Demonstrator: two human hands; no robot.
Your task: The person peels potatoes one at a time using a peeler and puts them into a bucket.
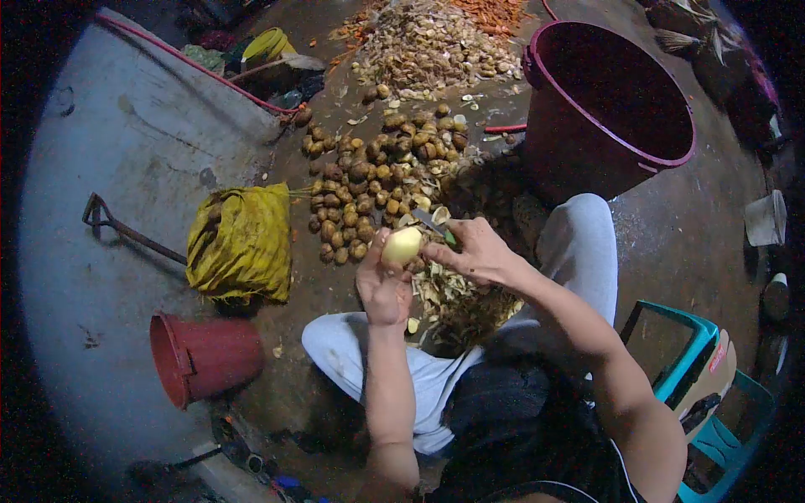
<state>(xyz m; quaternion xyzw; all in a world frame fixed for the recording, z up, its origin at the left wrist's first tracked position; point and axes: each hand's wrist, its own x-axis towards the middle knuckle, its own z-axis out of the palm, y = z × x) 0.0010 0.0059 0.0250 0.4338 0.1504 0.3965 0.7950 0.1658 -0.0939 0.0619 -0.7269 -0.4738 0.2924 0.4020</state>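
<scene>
A peeled, pale yellow potato sits in the fingers of my left hand, which is wrapped round it from below. My right hand grips a knife with a green handle, its blade pointing up and left just past the potato. The right thumb is close to the potato's right side; I cannot tell whether it touches. Beyond both hands lies a heap of unpeeled brown potatoes on the floor. Under my hands, between my legs, is a pile of peelings.
A large dark maroon tub stands at the right. Farther off is a mound of pale peelings with orange scraps. On the left are a yellow sack, a shovel handle and a tipped red bucket. A teal chair stands behind right.
</scene>
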